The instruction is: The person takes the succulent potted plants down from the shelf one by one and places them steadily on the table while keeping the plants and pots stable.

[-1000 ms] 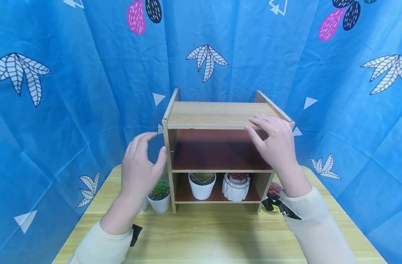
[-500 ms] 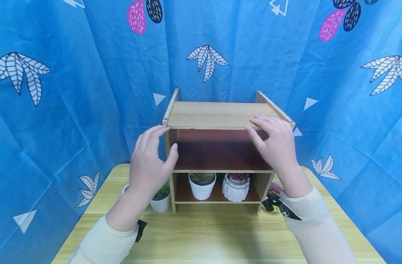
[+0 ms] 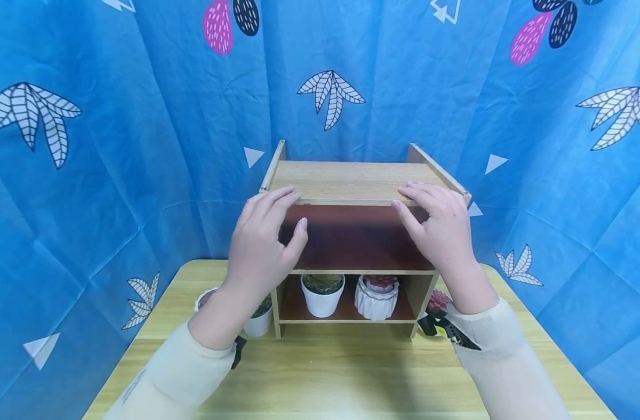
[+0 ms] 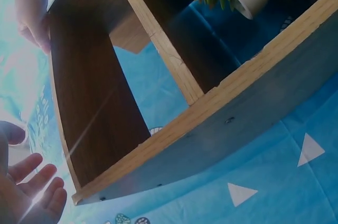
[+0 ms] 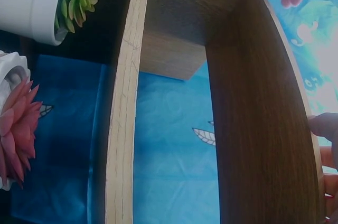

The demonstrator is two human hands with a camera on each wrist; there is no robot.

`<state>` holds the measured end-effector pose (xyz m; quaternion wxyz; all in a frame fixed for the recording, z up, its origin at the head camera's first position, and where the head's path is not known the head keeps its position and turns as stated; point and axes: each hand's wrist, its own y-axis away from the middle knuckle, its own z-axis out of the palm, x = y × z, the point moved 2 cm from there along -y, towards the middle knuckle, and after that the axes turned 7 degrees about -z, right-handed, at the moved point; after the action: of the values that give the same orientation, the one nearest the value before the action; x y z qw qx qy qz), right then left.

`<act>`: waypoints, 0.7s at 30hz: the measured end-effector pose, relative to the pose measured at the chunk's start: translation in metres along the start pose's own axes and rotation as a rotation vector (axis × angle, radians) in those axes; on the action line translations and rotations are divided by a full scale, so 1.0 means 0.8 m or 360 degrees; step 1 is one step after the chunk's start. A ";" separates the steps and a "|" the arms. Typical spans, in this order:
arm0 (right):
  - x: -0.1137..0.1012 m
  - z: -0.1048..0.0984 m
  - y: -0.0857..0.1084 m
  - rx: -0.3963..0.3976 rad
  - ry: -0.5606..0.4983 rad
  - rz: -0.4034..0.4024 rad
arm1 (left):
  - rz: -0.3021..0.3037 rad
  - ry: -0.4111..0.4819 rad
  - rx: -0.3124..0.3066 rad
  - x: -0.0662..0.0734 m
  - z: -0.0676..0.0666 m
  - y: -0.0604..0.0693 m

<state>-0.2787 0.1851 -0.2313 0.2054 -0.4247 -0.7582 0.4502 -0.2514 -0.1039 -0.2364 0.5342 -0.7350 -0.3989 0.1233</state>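
A small wooden shelf [image 3: 346, 179] stands on the table, its middle compartment [image 3: 356, 236] bare. My right hand [image 3: 443, 224] rests on the right part of the top board, fingers lying over it and thumb at the front edge. Near the left front of that board is my left hand [image 3: 262, 239], fingers spread and thumb apart; the left wrist view shows those fingers [image 4: 39, 182] just off the board. In the lower compartment sit a white pot [image 3: 322, 300] with a green succulent [image 5: 78, 2] and a ribbed white pot [image 3: 376, 303] with a red succulent [image 5: 20, 134].
Left of the shelf, partly behind my left arm, stands a white pot [image 3: 258, 324] with a green plant; another pot [image 3: 204, 297] shows beyond the wrist. A pink succulent [image 3: 438, 300] peeks out at the right. Blue patterned cloth [image 3: 193, 116] surrounds the wooden table [image 3: 320, 373].
My left hand has moved right and slightly up, from beside the shelf to the front left of its top board. The right hand has stayed put.
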 end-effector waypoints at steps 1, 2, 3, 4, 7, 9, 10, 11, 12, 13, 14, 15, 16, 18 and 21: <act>0.000 0.000 0.000 0.0005 -0.0002 -0.0008 | 0.0001 -0.0004 -0.0006 0.001 0.001 -0.001; 0.000 0.000 0.000 0.0013 -0.0004 -0.0016 | 0.0002 -0.0013 -0.0014 0.001 0.002 -0.002; 0.000 0.000 -0.001 0.0019 -0.0005 -0.0024 | 0.0000 -0.0022 -0.0022 0.002 0.003 -0.003; 0.000 0.000 -0.001 0.0027 -0.0005 -0.0031 | 0.0001 -0.0032 -0.0028 0.002 0.005 -0.003; 0.000 0.000 -0.001 0.0039 -0.0008 -0.0046 | 0.0000 -0.0047 -0.0040 0.003 0.008 -0.006; 0.000 0.000 -0.001 0.0037 -0.0007 -0.0042 | -0.0001 -0.0055 -0.0044 0.003 0.011 -0.008; 0.000 0.000 -0.001 0.0035 -0.0007 -0.0039 | 0.0004 -0.0060 -0.0040 0.003 0.012 -0.010; 0.000 0.000 -0.001 0.0032 -0.0007 -0.0037 | 0.0007 -0.0066 -0.0037 0.003 0.014 -0.011; 0.000 0.000 0.000 0.0029 -0.0008 -0.0033 | 0.0010 -0.0071 -0.0037 0.004 0.015 -0.012; 0.000 0.000 0.000 0.0027 -0.0007 -0.0032 | 0.0011 -0.0082 -0.0037 0.004 0.016 -0.014; 0.000 0.000 0.000 0.0025 -0.0006 -0.0031 | 0.0013 -0.0092 -0.0038 0.005 0.017 -0.015; 0.000 0.000 0.000 0.0024 -0.0004 -0.0031 | 0.0019 -0.0103 -0.0037 0.005 0.018 -0.016; 0.000 0.000 0.000 0.0023 -0.0004 -0.0030 | 0.0024 -0.0111 -0.0039 0.006 0.019 -0.018; 0.000 0.001 0.000 0.0022 -0.0005 -0.0028 | 0.0027 -0.0129 -0.0047 0.007 0.020 -0.020; 0.000 0.001 -0.001 0.0027 -0.0006 -0.0030 | 0.0035 -0.0161 -0.0047 0.006 0.022 -0.023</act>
<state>-0.2791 0.1844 -0.2311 0.2118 -0.4150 -0.7586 0.4554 -0.2673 -0.0859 -0.2262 0.5012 -0.7399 -0.4192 0.1603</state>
